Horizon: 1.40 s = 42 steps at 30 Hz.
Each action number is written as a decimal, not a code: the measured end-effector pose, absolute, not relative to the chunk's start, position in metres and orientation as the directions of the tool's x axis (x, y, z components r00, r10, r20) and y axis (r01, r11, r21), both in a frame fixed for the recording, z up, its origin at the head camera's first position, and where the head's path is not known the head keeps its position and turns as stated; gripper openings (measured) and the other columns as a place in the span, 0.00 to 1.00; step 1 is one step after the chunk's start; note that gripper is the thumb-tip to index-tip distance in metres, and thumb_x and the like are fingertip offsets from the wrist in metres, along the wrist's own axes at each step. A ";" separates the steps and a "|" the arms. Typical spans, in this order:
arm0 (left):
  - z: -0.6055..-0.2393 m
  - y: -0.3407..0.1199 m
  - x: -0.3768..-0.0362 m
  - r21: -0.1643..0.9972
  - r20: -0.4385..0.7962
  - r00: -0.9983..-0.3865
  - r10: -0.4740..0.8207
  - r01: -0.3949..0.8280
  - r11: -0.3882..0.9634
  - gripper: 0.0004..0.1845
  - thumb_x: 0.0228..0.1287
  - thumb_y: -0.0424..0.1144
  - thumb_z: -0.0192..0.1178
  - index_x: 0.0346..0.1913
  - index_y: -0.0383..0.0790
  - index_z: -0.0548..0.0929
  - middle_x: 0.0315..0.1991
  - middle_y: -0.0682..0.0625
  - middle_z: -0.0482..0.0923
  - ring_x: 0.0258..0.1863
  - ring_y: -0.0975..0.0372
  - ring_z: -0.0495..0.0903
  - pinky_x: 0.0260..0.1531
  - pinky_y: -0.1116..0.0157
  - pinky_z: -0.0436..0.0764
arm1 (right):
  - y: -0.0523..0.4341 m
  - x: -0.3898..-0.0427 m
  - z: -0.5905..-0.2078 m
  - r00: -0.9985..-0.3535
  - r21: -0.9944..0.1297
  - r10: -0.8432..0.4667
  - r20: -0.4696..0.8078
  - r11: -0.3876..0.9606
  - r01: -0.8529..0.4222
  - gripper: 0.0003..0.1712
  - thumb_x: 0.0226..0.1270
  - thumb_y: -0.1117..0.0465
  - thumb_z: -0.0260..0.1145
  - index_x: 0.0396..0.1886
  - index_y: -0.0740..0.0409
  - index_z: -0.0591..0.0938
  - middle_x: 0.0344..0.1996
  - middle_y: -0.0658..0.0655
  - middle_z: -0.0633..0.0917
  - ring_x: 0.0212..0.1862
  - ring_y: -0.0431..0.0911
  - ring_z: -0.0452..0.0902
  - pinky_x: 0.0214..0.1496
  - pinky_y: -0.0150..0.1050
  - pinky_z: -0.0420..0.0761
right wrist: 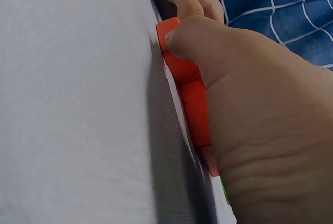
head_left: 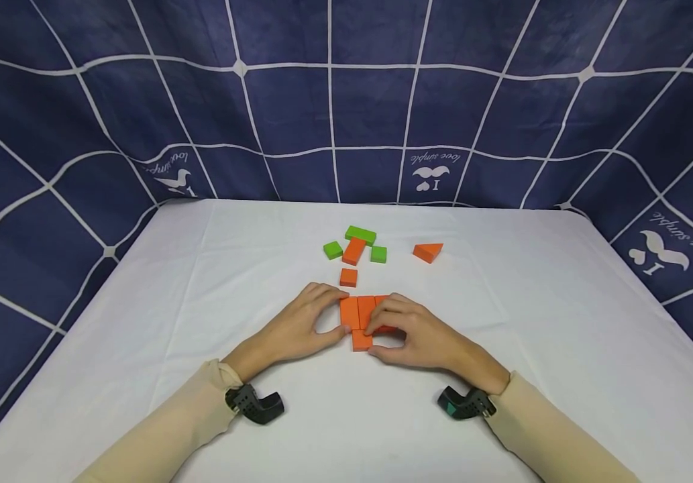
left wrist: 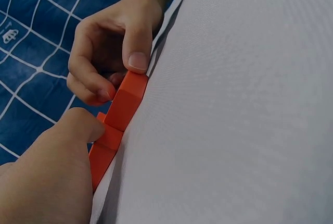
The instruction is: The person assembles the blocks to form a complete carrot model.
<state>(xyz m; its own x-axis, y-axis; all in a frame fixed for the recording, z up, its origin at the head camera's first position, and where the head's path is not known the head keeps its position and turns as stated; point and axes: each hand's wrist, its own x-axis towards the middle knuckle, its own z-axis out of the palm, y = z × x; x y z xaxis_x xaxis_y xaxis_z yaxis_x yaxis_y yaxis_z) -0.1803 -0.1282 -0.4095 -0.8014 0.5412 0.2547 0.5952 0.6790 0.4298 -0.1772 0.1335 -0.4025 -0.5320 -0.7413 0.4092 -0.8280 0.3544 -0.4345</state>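
Flat orange blocks (head_left: 349, 313) lie side by side in a row on the white cloth, their right end partly covered by fingers. A smaller orange block (head_left: 361, 341) sits against the near side of this row. My left hand (head_left: 298, 327) holds the leftmost block, index fingertip at its far corner and thumb at its near corner. The right hand (head_left: 424, 333) pinches the small near block between thumb and index finger, its other fingers over the row's right part. In the left wrist view, the right thumb (left wrist: 137, 52) presses the end of an orange block (left wrist: 125, 107).
Beyond the row lie a small orange block (head_left: 349, 278), a longer orange block (head_left: 354, 251), a long green block (head_left: 361, 235) and two small green blocks (head_left: 333, 250). An orange triangular block (head_left: 427, 252) lies farther right. A blue checked curtain (head_left: 370, 107) borders the table (head_left: 201, 302).
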 end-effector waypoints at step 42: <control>-0.409 -0.130 -0.179 0.433 0.262 -0.793 0.550 0.606 0.667 0.30 0.61 0.59 0.58 0.62 0.48 0.74 0.58 0.59 0.72 0.60 0.69 0.65 0.64 0.65 0.69 | 0.098 -0.237 -0.387 -0.848 -0.542 -0.465 0.253 0.659 -0.522 0.21 0.61 0.52 0.68 0.53 0.54 0.82 0.41 0.51 0.84 0.41 0.43 0.76 0.46 0.38 0.79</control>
<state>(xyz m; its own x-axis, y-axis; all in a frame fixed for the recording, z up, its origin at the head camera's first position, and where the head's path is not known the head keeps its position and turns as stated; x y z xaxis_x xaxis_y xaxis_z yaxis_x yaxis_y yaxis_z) -0.1793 -0.1295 -0.4088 -0.7928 0.5504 0.2616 0.6061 0.6673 0.4328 -0.2365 0.0984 -0.3868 -0.8484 -0.4648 0.2532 -0.5224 0.6586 -0.5416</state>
